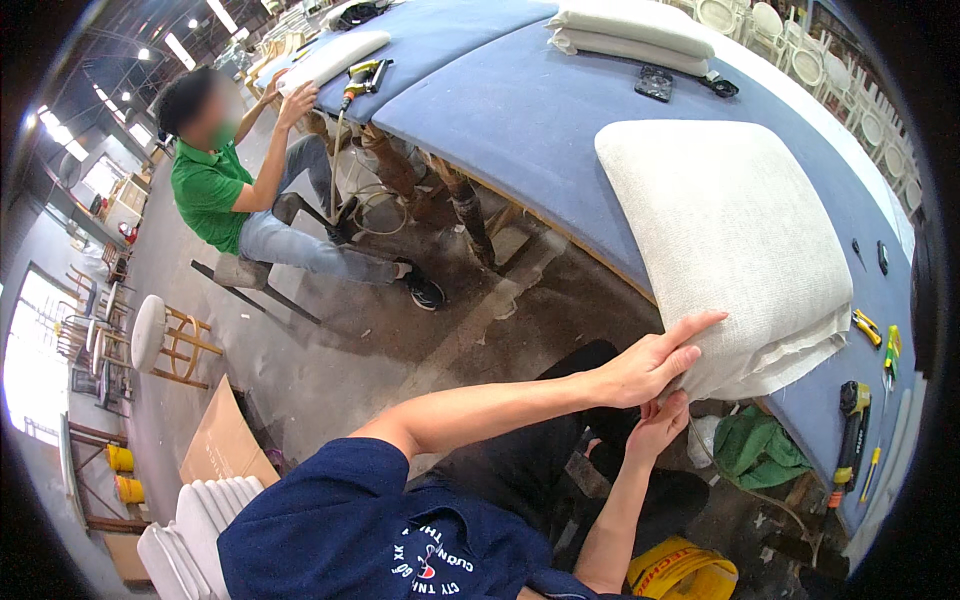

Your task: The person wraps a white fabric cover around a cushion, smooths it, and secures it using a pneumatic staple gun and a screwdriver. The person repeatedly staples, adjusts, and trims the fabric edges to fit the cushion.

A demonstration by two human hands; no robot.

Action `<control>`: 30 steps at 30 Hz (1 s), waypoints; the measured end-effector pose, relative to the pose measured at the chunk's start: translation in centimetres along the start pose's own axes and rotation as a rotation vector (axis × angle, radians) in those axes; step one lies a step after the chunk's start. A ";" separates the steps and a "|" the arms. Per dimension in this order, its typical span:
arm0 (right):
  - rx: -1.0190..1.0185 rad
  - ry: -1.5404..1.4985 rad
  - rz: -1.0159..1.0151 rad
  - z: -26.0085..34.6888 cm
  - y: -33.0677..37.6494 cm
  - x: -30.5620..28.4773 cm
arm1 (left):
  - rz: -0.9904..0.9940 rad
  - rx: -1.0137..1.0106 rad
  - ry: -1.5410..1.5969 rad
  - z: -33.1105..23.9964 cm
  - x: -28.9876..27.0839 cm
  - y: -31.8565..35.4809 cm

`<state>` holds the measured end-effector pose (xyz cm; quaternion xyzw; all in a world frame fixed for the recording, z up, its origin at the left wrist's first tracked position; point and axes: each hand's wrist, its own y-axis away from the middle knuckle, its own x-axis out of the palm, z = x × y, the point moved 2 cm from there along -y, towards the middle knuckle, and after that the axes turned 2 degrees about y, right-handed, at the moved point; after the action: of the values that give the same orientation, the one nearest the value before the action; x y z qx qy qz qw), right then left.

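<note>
Forearms of the person wearing the camera rise from the lower edge toward a cream fabric seat cushion (735, 240) that lies on the blue padded surface (520, 110), its near corner overhanging the edge. The left hand (655, 362) reaches across from the left, wrist bent, palm flat on that corner; its fingers (700, 325) are stretched out and slightly spread, pressing the loose fabric rather than clamping it. The right hand (660, 425) comes up from below, under the corner, fingers curled upward against the underside; how tightly they grip cannot be told.

A yellow bag with red markings (682, 572) sits on the floor by the person's legs, and a brown cardboard sheet (222, 438) leans at lower left beside a stack of white cushions (190, 530). Green cloth (757, 445) hangs below the surface edge. A yellow and black power tool (853, 430) lies on the surface at right. 2 more pale cushions (630, 32) are stacked farther along. Another person in a green shirt (208, 190) sits at the far end.
</note>
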<state>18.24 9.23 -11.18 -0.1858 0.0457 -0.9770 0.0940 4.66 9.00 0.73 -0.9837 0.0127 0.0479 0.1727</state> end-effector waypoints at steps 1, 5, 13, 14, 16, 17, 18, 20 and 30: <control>0.026 -0.011 -0.026 -0.3 0.0 0.1 | 0.065 -0.118 0.055 -0.1 -0.4 0.4; 0.044 0.045 -0.153 -0.5 0.3 0.3 | 0.179 -0.103 -0.047 0.5 -1.8 0.1; 0.050 -0.062 -0.123 -0.7 0.4 0.4 | -0.034 -0.047 -0.141 0.1 0.4 0.3; 0.064 -0.016 -0.124 0.4 0.5 2.0 | -0.058 -0.003 -0.168 0.4 0.2 0.4; -0.028 0.110 -0.009 -0.5 0.6 1.2 | -0.053 -0.020 -0.152 0.6 -0.1 0.4; -0.042 0.056 0.018 -0.4 0.6 1.6 | -0.006 -0.091 -0.116 0.3 -0.3 0.6; -0.074 0.036 0.045 0.6 0.3 2.2 | -0.004 -0.003 -0.200 0.5 -0.3 0.5; -0.135 0.036 0.097 -0.4 0.2 1.0 | 0.048 -0.088 -0.161 0.7 -0.3 0.4; -0.189 0.592 0.169 7.2 -2.5 -3.7 | 0.149 -0.024 -0.915 -6.5 -3.5 -0.5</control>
<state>23.87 12.07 -5.55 0.1031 0.1770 -0.9688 0.1395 1.82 7.30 7.31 -0.8598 0.0055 0.4894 0.1455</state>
